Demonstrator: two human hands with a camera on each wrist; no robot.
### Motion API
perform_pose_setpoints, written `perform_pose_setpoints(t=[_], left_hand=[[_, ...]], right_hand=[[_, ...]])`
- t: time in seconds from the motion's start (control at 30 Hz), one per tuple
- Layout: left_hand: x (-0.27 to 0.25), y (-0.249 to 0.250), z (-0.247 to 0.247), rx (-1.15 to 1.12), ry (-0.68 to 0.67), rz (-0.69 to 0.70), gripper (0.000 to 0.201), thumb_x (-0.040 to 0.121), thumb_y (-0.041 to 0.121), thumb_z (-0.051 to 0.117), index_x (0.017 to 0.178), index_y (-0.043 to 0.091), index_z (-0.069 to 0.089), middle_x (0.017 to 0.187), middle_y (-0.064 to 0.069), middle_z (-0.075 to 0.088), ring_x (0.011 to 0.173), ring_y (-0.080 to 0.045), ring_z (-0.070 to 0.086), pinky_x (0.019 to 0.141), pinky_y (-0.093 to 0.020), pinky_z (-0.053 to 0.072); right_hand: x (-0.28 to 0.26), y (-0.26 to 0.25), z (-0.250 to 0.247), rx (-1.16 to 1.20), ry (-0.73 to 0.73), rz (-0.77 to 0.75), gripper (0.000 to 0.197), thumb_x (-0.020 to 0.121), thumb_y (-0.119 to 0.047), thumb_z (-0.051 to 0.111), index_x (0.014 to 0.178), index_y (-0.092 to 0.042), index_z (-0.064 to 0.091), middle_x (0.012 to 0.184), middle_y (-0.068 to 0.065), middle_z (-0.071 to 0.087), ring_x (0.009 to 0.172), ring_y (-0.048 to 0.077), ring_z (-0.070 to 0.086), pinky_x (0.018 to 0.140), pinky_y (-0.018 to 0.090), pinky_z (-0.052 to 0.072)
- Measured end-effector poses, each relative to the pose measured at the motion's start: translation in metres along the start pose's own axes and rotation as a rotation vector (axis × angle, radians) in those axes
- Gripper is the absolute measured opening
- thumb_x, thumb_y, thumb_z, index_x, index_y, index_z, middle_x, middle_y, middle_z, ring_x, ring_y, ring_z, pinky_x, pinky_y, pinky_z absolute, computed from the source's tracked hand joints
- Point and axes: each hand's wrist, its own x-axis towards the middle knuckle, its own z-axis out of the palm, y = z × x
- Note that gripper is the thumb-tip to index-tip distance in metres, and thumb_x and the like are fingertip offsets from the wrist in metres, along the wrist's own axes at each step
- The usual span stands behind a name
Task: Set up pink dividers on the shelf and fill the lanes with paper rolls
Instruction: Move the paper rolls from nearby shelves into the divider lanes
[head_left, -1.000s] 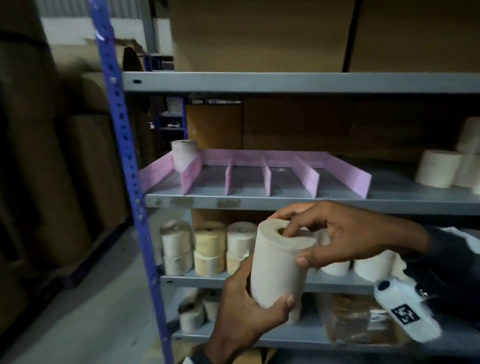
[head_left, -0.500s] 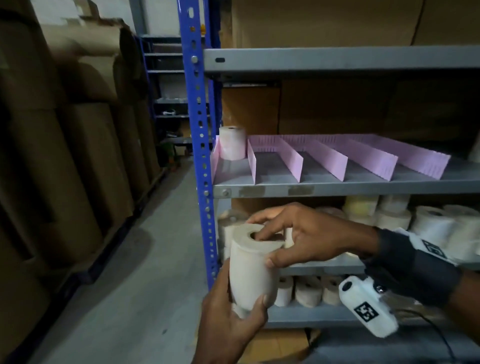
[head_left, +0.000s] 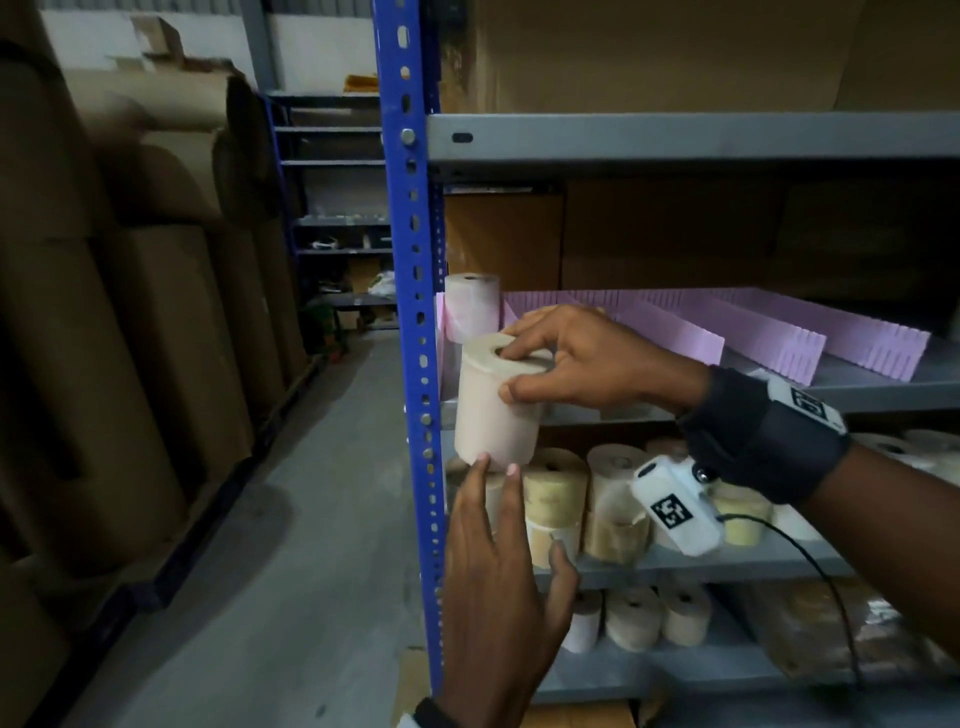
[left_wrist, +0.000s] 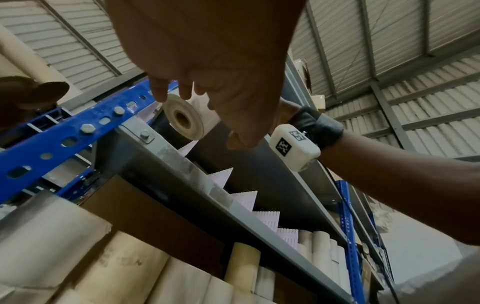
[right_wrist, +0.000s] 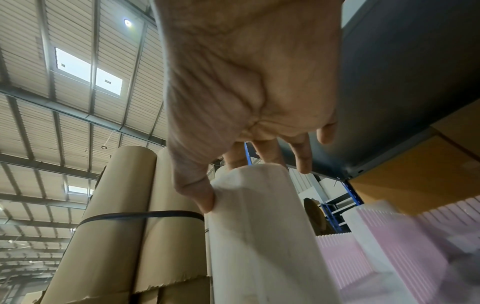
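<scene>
My right hand (head_left: 524, 371) grips the top of a cream paper roll (head_left: 493, 410), fingers over its end and thumb on its side. The roll hangs upright in front of the shelf's left end, by the blue upright (head_left: 410, 312). My left hand (head_left: 498, 478) is below it with straight fingers, fingertips touching the roll's bottom edge. The left wrist view shows the roll's hollow end (left_wrist: 183, 120) beyond those fingers. Pink dividers (head_left: 769, 338) stand in rows on the grey shelf (head_left: 857, 389). One roll (head_left: 470, 306) stands at the back of the leftmost lane.
Several cream and yellow rolls (head_left: 613, 499) fill the shelf below, with more rolls (head_left: 654, 616) on the lowest one. Large brown cardboard rolls (head_left: 130, 312) line the left side of the grey aisle floor (head_left: 291, 571). Brown boxes sit above the top shelf (head_left: 675, 143).
The roll has risen from the lower shelf's height to the divider shelf's left end. My left hand has let go of its side and now only touches its bottom. The view swung left.
</scene>
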Motion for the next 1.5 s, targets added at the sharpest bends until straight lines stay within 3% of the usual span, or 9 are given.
perform_pose_setpoints(t=[0.07, 0.3, 0.47, 0.57, 0.7, 0.8, 1.0, 1.27, 1.5], left_hand=[[0.013, -0.004, 0.005, 0.049, -0.068, -0.005, 0.076, 0.082, 0.031, 0.071, 0.149, 0.001, 0.05, 0.16, -0.022, 0.037, 0.145, -0.041, 0.044, 0.106, -0.055, 0.051], [0.047, -0.02, 0.024, 0.159, -0.163, -0.06, 0.082, 0.077, 0.033, 0.072, 0.148, -0.002, 0.05, 0.162, -0.025, 0.036, 0.142, -0.044, 0.049, 0.1, -0.056, 0.055], [0.059, -0.033, 0.038, 0.207, -0.164, -0.049, 0.088, 0.073, 0.033, 0.077, 0.148, -0.003, 0.05, 0.161, -0.026, 0.036, 0.142, -0.044, 0.049, 0.099, -0.056, 0.056], [0.067, -0.041, 0.046, 0.235, -0.153, -0.052, 0.086, 0.074, 0.035, 0.072, 0.149, -0.001, 0.049, 0.163, -0.024, 0.035, 0.141, -0.043, 0.05, 0.105, -0.057, 0.052], [0.077, -0.05, 0.06, 0.309, -0.171, -0.058, 0.088, 0.075, 0.035, 0.074, 0.15, -0.002, 0.049, 0.164, -0.024, 0.033, 0.146, -0.044, 0.043, 0.113, -0.062, 0.042], [0.081, -0.056, 0.067, 0.327, -0.201, -0.059, 0.092, 0.074, 0.035, 0.077, 0.153, 0.001, 0.046, 0.165, -0.023, 0.033, 0.15, -0.043, 0.038, 0.115, -0.062, 0.04], [0.081, -0.062, 0.076, 0.327, -0.222, -0.054, 0.092, 0.074, 0.03, 0.077, 0.155, 0.001, 0.044, 0.165, -0.024, 0.032, 0.152, -0.043, 0.033, 0.115, -0.061, 0.041], [0.08, -0.064, 0.075, 0.354, -0.242, -0.05, 0.094, 0.074, 0.029, 0.079, 0.156, 0.002, 0.042, 0.165, -0.022, 0.033, 0.153, -0.042, 0.032, 0.113, -0.061, 0.043], [0.079, -0.066, 0.074, 0.365, -0.215, -0.027, 0.097, 0.065, 0.029, 0.086, 0.151, 0.002, 0.05, 0.161, -0.022, 0.041, 0.148, -0.042, 0.04, 0.11, -0.061, 0.047]], right_hand=[[0.013, 0.004, -0.004, 0.012, -0.005, 0.001, 0.037, 0.08, -0.041, 0.073, 0.11, -0.019, 0.075, 0.123, -0.004, 0.067, 0.11, 0.008, 0.06, 0.089, 0.033, 0.053], [0.053, 0.026, -0.001, -0.014, -0.038, 0.018, 0.043, 0.082, -0.04, 0.072, 0.117, -0.015, 0.071, 0.126, -0.001, 0.067, 0.11, 0.01, 0.06, 0.086, 0.031, 0.054], [0.074, 0.04, 0.003, -0.006, -0.087, 0.019, 0.042, 0.085, -0.039, 0.07, 0.119, -0.014, 0.07, 0.126, -0.001, 0.067, 0.104, 0.006, 0.06, 0.08, 0.024, 0.052], [0.086, 0.046, 0.002, -0.054, -0.14, 0.004, 0.039, 0.089, -0.04, 0.065, 0.12, -0.017, 0.068, 0.12, -0.005, 0.067, 0.096, -0.002, 0.054, 0.072, 0.015, 0.042], [0.104, 0.051, -0.002, -0.281, -0.226, -0.025, 0.039, 0.093, -0.047, 0.055, 0.123, -0.025, 0.066, 0.111, -0.011, 0.061, 0.113, 0.013, 0.04, 0.088, 0.04, 0.033], [0.12, 0.053, -0.003, -0.383, -0.291, -0.003, 0.036, 0.094, -0.05, 0.052, 0.118, -0.027, 0.066, 0.102, -0.011, 0.06, 0.102, 0.013, 0.048, 0.089, 0.048, 0.042], [0.15, 0.058, -0.001, -0.4, -0.38, 0.031, 0.032, 0.097, -0.04, 0.053, 0.108, -0.013, 0.067, 0.091, -0.003, 0.063, 0.081, 0.016, 0.058, 0.064, 0.027, 0.042], [0.18, 0.072, 0.002, -0.508, -0.407, 0.143, 0.049, 0.098, -0.04, 0.053, 0.139, -0.013, 0.051, 0.137, 0.005, 0.055, 0.122, 0.024, 0.052, 0.099, 0.034, 0.041], [0.193, 0.082, 0.004, -0.568, -0.409, 0.124, 0.042, 0.099, -0.035, 0.052, 0.128, -0.006, 0.059, 0.126, 0.011, 0.061, 0.112, 0.028, 0.057, 0.098, 0.043, 0.046]])
